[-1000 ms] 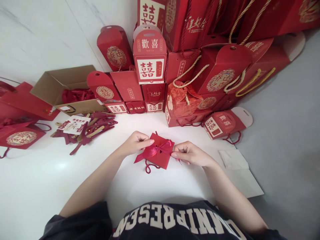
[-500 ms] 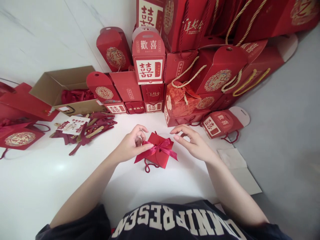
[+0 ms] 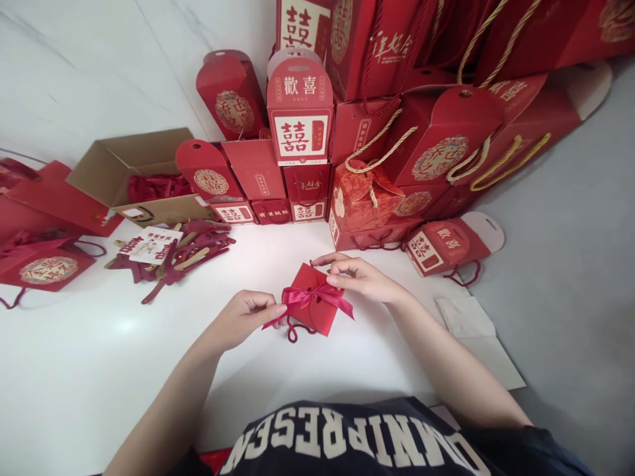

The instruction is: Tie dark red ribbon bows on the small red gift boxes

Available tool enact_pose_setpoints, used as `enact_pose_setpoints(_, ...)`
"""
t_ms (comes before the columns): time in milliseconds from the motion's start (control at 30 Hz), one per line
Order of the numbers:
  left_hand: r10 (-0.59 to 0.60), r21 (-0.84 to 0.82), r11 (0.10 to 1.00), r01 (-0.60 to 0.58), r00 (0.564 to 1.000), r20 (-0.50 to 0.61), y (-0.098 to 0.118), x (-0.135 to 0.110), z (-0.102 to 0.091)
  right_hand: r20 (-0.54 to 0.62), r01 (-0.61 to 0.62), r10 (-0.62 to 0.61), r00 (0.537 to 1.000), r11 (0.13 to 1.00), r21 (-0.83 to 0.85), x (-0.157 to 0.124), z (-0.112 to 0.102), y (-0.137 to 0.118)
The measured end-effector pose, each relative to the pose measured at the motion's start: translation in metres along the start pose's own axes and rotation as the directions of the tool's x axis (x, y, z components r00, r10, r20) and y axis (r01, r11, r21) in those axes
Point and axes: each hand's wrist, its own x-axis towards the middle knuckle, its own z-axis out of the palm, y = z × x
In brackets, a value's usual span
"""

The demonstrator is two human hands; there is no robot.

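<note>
A small red gift box point(image 3: 322, 320) stands on the white table in front of me, seen from above. A shiny crimson ribbon point(image 3: 342, 304) is tied in a bow across its top. My left hand point(image 3: 248, 316) pinches the ribbon's left tail between thumb and fingers, just beside the box. At the box's far right corner, my right hand point(image 3: 360, 277) has its thumb and a bent finger on the bow's right loop, with the index finger stretched over the far edge. A dark red cord handle point(image 3: 292, 332) loops out at the near side.
Stacked red gift boxes point(image 3: 302, 139) and bags fill the back. An open cardboard box point(image 3: 163, 211) holding red material stands at back left, behind a pile of dark red pieces point(image 3: 198, 248). A small box point(image 3: 436, 248) lies to the right, near white paper point(image 3: 464, 316).
My left hand has moved left and toward me, from the bow's left loop to its tail. My right hand has come left onto the box and the bow.
</note>
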Motion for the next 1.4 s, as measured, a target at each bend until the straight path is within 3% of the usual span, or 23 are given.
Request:
enact_pose_setpoints(167, 0.022, -0.084, 0.996, -0.025, 0.999, -0.034, -0.014, 0.002, 0.000, -0.015, 0.010, -0.010, 1.000, 1.000, -0.016, 0.001, 0.001, 0.001)
enact_pose_setpoints(333, 0.056, -0.090, 0.994, -0.056, 0.998, 0.003, -0.018, 0.005, -0.003, -0.027, 0.037, -0.040, 0.999, 0.996, -0.079, 0.002, 0.002, 0.001)
enact_pose_setpoints(433, 0.060, 0.004, 0.998, -0.060, 0.998, 0.006, -0.015, 0.006, -0.004, -0.044, 0.035, -0.039, 0.998, 0.995, -0.099, 0.003, 0.005, 0.000)
enact_pose_setpoints(567, 0.043, 0.224, 0.972, -0.068, 0.993, 0.112, 0.002, 0.002, -0.008, -0.062, 0.032, -0.042, 0.997, 0.989, -0.142, 0.004, 0.006, -0.007)
enact_pose_setpoints(700, 0.141, 0.443, 0.893, -0.077, 0.983, -0.115, 0.024, -0.004, -0.012, -0.281, 0.052, -0.126, 0.951, 0.965, -0.258, -0.005, 0.007, -0.019)
enact_pose_setpoints(767, 0.251, 0.514, 0.846, -0.140, 0.956, -0.153, 0.034, -0.005, -0.013, -0.371, 0.094, -0.252, 0.894, 0.914, -0.393, -0.013, 0.013, -0.026)
enact_pose_setpoints(833, 0.346, 0.539, 0.802, -0.255, 0.935, -0.072, 0.041, -0.002, -0.013, -0.331, 0.147, -0.379, 0.864, 0.820, -0.553, -0.021, 0.024, -0.031)
enact_pose_setpoints(967, 0.433, 0.540, 0.744, -0.393, 0.900, 0.059, 0.046, 0.011, -0.018, -0.006, 0.285, -0.489, 0.872, 0.518, -0.806, -0.033, 0.057, -0.030)
enact_pose_setpoints(1100, 0.319, 0.444, 0.834, -0.328, 0.943, 0.097, 0.043, 0.024, -0.029, 0.180, 0.342, -0.487, 0.855, 0.266, -0.901, -0.031, 0.085, -0.021)
enact_pose_setpoints(1167, 0.243, 0.354, 0.894, -0.275, 0.961, 0.132, 0.041, 0.030, -0.033, 0.192, 0.321, -0.483, 0.854, 0.199, -0.926, -0.026, 0.095, -0.017)
enact_pose_setpoints(1267, 0.211, 0.276, 0.928, -0.250, 0.964, 0.163, 0.037, 0.038, -0.030, 0.122, 0.218, -0.463, 0.878, 0.160, -0.963, -0.016, 0.106, -0.013)
enact_pose_setpoints(1400, 0.218, 0.348, 0.913, -0.214, 0.976, 0.030, 0.032, 0.048, -0.016, 0.059, 0.164, -0.515, 0.855, 0.160, -0.973, -0.010, 0.112, -0.006)
